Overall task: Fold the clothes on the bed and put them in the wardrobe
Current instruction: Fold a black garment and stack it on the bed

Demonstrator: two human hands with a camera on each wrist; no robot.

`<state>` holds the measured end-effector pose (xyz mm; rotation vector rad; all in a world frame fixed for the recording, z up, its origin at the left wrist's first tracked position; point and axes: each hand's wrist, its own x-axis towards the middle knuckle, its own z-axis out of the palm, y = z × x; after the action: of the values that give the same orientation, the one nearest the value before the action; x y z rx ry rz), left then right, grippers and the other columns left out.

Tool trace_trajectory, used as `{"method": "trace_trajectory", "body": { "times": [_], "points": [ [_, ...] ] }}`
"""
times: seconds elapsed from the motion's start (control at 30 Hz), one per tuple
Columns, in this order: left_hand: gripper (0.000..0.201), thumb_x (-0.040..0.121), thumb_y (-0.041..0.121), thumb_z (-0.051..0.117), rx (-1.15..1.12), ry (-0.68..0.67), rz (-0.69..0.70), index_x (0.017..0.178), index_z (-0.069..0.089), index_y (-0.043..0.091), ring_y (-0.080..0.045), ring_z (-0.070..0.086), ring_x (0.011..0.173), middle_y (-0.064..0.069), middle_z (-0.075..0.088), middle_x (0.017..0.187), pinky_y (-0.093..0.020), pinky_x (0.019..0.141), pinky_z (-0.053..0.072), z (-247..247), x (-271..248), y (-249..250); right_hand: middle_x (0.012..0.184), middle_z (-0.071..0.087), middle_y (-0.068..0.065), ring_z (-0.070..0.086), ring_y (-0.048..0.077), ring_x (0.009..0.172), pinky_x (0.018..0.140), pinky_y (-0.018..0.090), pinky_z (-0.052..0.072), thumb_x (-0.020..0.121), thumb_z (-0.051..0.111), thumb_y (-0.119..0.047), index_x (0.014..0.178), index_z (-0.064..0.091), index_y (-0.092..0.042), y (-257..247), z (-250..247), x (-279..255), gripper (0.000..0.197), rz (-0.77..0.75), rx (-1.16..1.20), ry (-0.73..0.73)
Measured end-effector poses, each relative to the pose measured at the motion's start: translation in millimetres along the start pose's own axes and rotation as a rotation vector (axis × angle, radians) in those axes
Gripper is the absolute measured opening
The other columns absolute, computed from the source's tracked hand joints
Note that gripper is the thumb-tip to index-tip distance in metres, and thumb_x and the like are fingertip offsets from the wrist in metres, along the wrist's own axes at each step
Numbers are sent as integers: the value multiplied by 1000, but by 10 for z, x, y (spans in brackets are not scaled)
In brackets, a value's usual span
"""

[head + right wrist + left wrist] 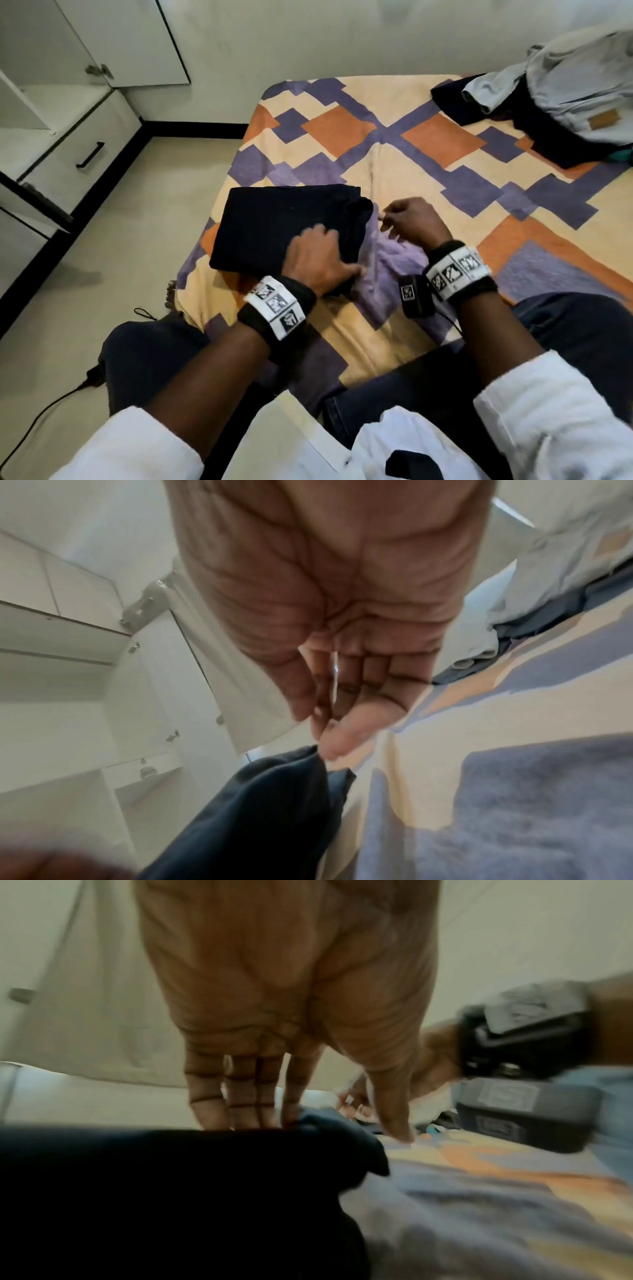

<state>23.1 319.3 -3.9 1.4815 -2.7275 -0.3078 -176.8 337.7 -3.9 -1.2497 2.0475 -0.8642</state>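
Left hand (320,260) presses flat, fingers straight, on folded dark garment (281,226) on bed (428,161); right hand (411,222), at its 3 o'clock, fingers loosely curled, holding nothing.

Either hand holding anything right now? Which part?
Nothing held. Left hand presses flat on the folded dark garment; right hand hovers by its corner, no grip.

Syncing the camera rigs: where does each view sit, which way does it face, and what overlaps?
Head: above, looking down at the bed; both forearms, left hand, right hand, knees.
Left wrist: along the palm toward the wall; fingers on the dark folded garment.
Right wrist: along the palm toward the wardrobe.
Shared: garment and bedsheet in all three.
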Motion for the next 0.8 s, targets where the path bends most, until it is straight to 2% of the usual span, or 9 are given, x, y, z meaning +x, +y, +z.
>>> {"method": "trace_trajectory", "body": {
  "times": [0.1, 0.2, 0.27, 0.37, 0.47, 0.6, 0.7, 0.73, 0.8],
  "points": [
    [57, 85, 54, 63, 170, 4, 46, 121, 52, 12, -29, 51, 111, -10, 51, 122, -40, 91, 41, 220, -41, 159, 79, 70, 10, 62, 21, 63, 52, 26, 46, 91, 64, -36, 88, 68, -3, -16, -4, 342, 34, -23, 32, 32],
    [33, 94, 25, 50, 254, 12, 137, 121, 52, 7, -30, 53, 105, -12, 52, 118, -38, 84, 41, 340, -68, 210, 79, 69, 8, 65, 22, 68, 58, 30, 50, 88, 59, -57, 88, 66, -5, -49, 112, 562, 52, 43, -15, -119],
    [30, 91, 15, 42, 344, -17, 191, 115, 59, 7, -26, 56, 93, -10, 55, 108, -35, 74, 43, 384, -114, 224, 74, 66, 9, 61, 22, 65, 59, 28, 47, 90, 64, -42, 83, 66, -2, -33, 232, 673, 40, 34, -100, -184],
    [41, 83, 12, 31, 423, -15, 268, 105, 65, 10, -21, 57, 81, -5, 56, 96, -32, 62, 38, 389, -139, 232, 71, 58, 10, 50, 23, 65, 56, 28, 37, 90, 62, -20, 74, 60, -3, 5, 370, 805, 23, 24, -195, -157],
    [33, 95, 9, 33, 410, -91, 318, 120, 54, 1, -27, 56, 95, -12, 52, 110, -34, 69, 34, 372, -78, 256, 61, 46, 7, 41, 23, 62, 52, 29, 31, 87, 57, -9, 61, 48, -8, 108, 410, 875, 27, 92, -177, -146],
    [31, 93, 24, 53, 119, -244, 308, 117, 55, 3, -32, 58, 98, -14, 53, 112, -37, 72, 41, 254, 40, 177, 66, 57, 11, 55, 25, 62, 57, 34, 47, 87, 52, -5, 65, 50, -11, 263, 349, 962, 22, 113, -32, -51],
    [37, 91, 37, 62, -242, -189, 289, 118, 64, 11, -29, 60, 98, -10, 61, 104, -35, 79, 48, 134, 193, 11, 59, 59, 5, 56, 21, 48, 46, 29, 51, 98, 53, -36, 75, 58, -6, 221, 213, 955, 38, 137, 182, -191],
    [42, 92, 38, 62, -320, -103, 291, 127, 63, 14, -26, 59, 104, -9, 62, 109, -37, 88, 48, 124, 250, -39, 59, 60, 6, 59, 22, 49, 49, 32, 54, 96, 52, -49, 79, 62, -4, 165, 169, 938, 48, 126, 157, -286],
    [66, 93, 47, 59, -233, -41, 298, 149, 42, 17, -27, 41, 134, -10, 47, 143, -39, 112, 34, 177, 349, -105, 66, 63, 9, 63, 24, 58, 58, 34, 57, 92, 54, -57, 87, 65, -2, 85, 157, 946, 56, 57, 1, -419]
  ]
}}
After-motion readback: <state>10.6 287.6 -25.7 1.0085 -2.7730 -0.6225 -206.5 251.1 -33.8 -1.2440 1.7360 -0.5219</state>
